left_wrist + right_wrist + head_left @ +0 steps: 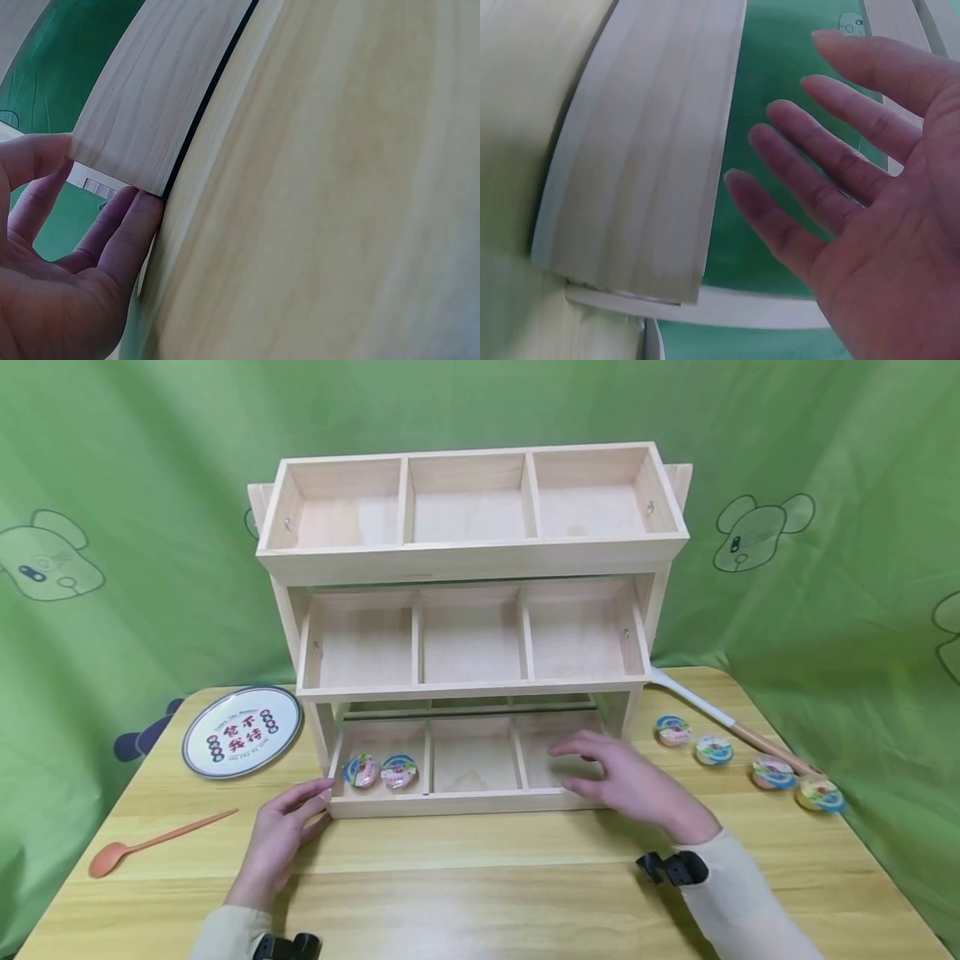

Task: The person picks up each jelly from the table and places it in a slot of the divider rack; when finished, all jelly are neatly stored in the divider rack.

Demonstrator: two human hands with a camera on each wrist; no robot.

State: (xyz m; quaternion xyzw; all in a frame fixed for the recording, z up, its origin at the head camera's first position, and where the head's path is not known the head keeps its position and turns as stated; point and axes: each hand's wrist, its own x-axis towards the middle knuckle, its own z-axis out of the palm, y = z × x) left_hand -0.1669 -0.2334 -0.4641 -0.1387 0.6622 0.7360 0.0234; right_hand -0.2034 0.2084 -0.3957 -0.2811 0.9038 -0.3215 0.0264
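A three-tier wooden rack stands on the table, each tier split into three compartments. In the bottom tier's left compartment lie two small jelly cups, one on the left and one on the right. My left hand grips the left end of the bottom tier, its thumb and fingertips on the corner of the front board. Above the bottom tier's right compartment hovers my right hand, fingers spread and slightly bent, holding nothing; the right wrist view shows its palm.
Several more jelly cups lie in a slanting row at the right. Beside them is a white-ended utensil with a wooden handle, its far end hidden by the rack. A round plate and an orange spoon lie at the left.
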